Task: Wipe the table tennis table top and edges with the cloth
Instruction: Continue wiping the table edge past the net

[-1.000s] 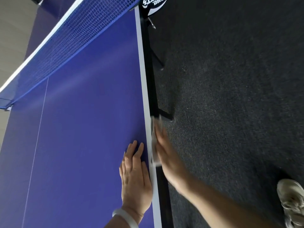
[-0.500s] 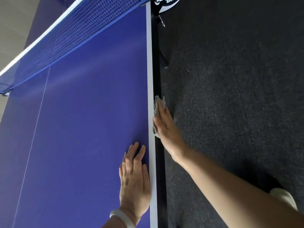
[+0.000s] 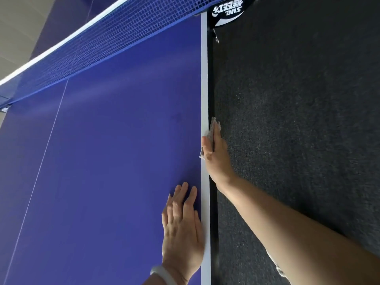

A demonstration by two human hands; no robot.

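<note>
**Item 1: cloth** (image 3: 212, 128). Grey and crumpled, right of centre in the frame. It is lying wrapped over the right-hand rim of the bench (image 3: 113, 161), partly on the white sideline (image 3: 204, 89) and partly down the black side face (image 3: 210, 79). A tuft is sticking out past my fingertips.

**Item 2: right hand** (image 3: 216, 153). I am pressing it flat onto the cloth, with the fingers straight and pressed together along the side face. The thumb is lying over the top onto the sideline.

**Item 3: left hand** (image 3: 182, 229). Lower centre. I am resting it palm down on the blue top just beside the sideline, fingers straight and close together. A pale wristband (image 3: 162, 274) is showing at the bottom edge.

**Item 4: net** (image 3: 102, 44) and **DHS net clamp** (image 3: 226, 11). Top of the frame, with the clamp sitting on this same rim.

**Risks, as I am judging them:**
- I am only pressing the cloth, not gripping it. If the pressure eases, it could be dropping to the dark carpet (image 3: 298, 120) and picking up grit.
- The loose tuft could be bunching or rolling under my fingers, leaving bare skin rubbing the rim and stretches of it unwiped.
- A stroke running far up the rim could be catching the clamp's hanging screw or jarring the net.
- My left palm may be leaving prints on the blue top.
</note>
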